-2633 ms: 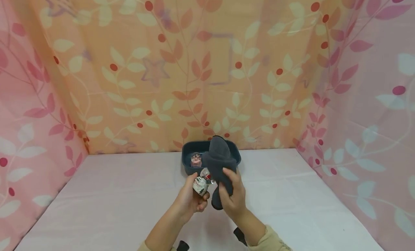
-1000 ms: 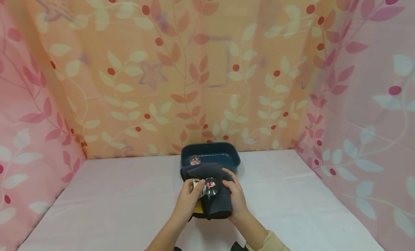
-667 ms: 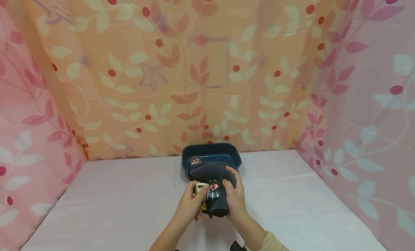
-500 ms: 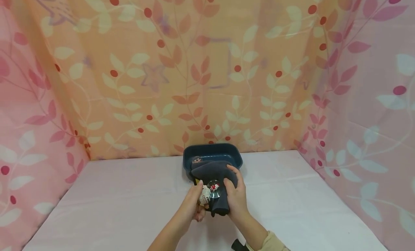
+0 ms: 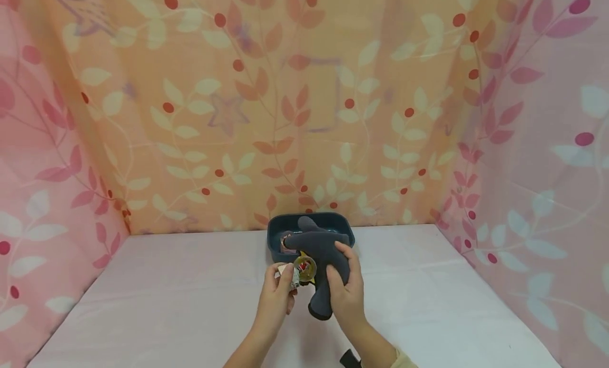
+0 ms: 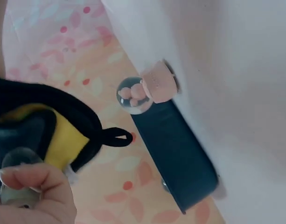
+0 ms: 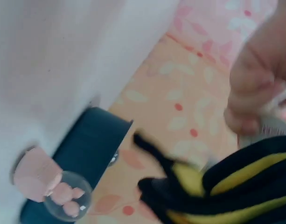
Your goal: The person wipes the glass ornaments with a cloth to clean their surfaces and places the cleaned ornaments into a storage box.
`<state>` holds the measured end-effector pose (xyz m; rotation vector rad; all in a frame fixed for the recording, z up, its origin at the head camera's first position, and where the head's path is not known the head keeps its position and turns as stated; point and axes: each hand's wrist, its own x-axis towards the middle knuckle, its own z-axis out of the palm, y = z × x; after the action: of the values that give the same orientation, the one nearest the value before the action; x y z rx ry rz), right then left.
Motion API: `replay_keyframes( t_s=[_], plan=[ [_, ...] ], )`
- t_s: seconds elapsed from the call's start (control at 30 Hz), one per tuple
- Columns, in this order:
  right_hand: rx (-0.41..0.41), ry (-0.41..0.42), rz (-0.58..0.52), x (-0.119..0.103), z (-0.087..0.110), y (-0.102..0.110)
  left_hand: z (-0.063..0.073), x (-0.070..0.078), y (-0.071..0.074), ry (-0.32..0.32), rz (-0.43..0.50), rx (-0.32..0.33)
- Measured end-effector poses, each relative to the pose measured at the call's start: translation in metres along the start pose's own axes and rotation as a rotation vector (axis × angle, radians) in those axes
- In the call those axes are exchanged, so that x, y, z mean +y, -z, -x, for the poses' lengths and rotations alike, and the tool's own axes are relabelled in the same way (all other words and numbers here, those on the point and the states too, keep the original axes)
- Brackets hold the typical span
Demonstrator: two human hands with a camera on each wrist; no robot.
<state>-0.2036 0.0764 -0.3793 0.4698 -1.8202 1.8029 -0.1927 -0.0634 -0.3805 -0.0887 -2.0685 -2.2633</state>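
Note:
In the head view my left hand [image 5: 272, 302] pinches a small snow globe [image 5: 305, 269] by its whitish base. The clear dome, with red and white figures inside, points right. My right hand [image 5: 348, 299] grips a folded dark grey cloth [image 5: 317, 247], part of which sticks up over the basin. In the left wrist view the cloth [image 6: 68, 135] shows a yellow side, black edging and a hanging loop; the dome overlaps it there. The right wrist view shows the cloth [image 7: 226, 196] in bunched yellow and black layers, partly covering the left hand [image 7: 254, 93].
A dark blue basin [image 5: 338, 220] stands at the table's back edge. A second snow globe with a pink base [image 6: 159, 81] stands outside the basin wall, on the white-covered table [image 5: 190, 294]. A small clear dome [image 7: 114, 157] peeks past the basin's rim. Patterned curtains [image 5: 285, 93] enclose the table.
The cloth, spread around and beneath the globe a second ago, is now folded to the right with one end raised. The left hand has shifted slightly left, turning the globe so its base faces left.

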Motion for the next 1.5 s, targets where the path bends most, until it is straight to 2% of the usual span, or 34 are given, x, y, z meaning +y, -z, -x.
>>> replay_keyframes(
  t_s=[0.13,0.2,0.3,0.43,0.53,0.6,0.7,0.8,0.87,0.93,1.03,1.17,1.27,1.37,1.5],
  plan=[
    [-0.068,0.338,0.173,0.007,0.01,-0.011,0.003,-0.001,-0.007,-0.013,0.035,0.017],
    [-0.074,0.45,0.241,0.012,0.011,-0.014,0.005,-0.002,-0.009,-0.014,0.042,0.013],
    [-0.075,0.553,0.301,0.018,0.009,-0.014,0.007,-0.002,-0.01,-0.026,0.038,0.002],
    [-0.072,0.607,0.32,0.024,0.002,-0.012,0.007,-0.001,-0.009,-0.054,0.026,-0.007],
    [-0.054,0.553,0.292,0.025,-0.001,-0.01,0.006,-0.001,-0.009,-0.078,-0.006,-0.018],
    [-0.053,0.451,0.252,0.023,-0.002,-0.008,0.006,-0.002,-0.009,-0.097,-0.028,-0.028],
    [-0.095,0.203,0.138,0.019,-0.005,-0.003,0.007,-0.003,-0.008,-0.124,-0.066,-0.041],
    [-0.138,-0.107,-0.01,0.013,-0.009,0.002,0.007,-0.006,-0.007,-0.13,-0.073,-0.045],
    [-0.154,-0.283,-0.1,0.011,-0.012,0.006,0.006,-0.007,-0.007,-0.126,-0.065,-0.051],
    [-0.154,-0.412,-0.175,0.01,-0.014,0.008,0.006,-0.007,-0.007,-0.122,-0.04,-0.058],
    [-0.154,-0.525,-0.238,0.012,-0.016,0.011,0.003,-0.007,-0.007,-0.101,0.009,-0.069],
    [-0.168,-0.592,-0.244,0.015,-0.011,0.011,0.0,-0.002,-0.002,-0.022,0.08,-0.083],
    [-0.147,-0.582,-0.237,0.016,-0.009,0.013,-0.003,0.003,0.001,0.03,0.132,-0.096],
    [-0.085,-0.512,-0.214,0.014,-0.009,0.014,-0.004,0.005,0.004,0.059,0.172,-0.095],
    [-0.049,-0.332,-0.137,0.007,-0.01,0.012,-0.004,0.003,0.005,0.072,0.168,-0.064]
  ],
)
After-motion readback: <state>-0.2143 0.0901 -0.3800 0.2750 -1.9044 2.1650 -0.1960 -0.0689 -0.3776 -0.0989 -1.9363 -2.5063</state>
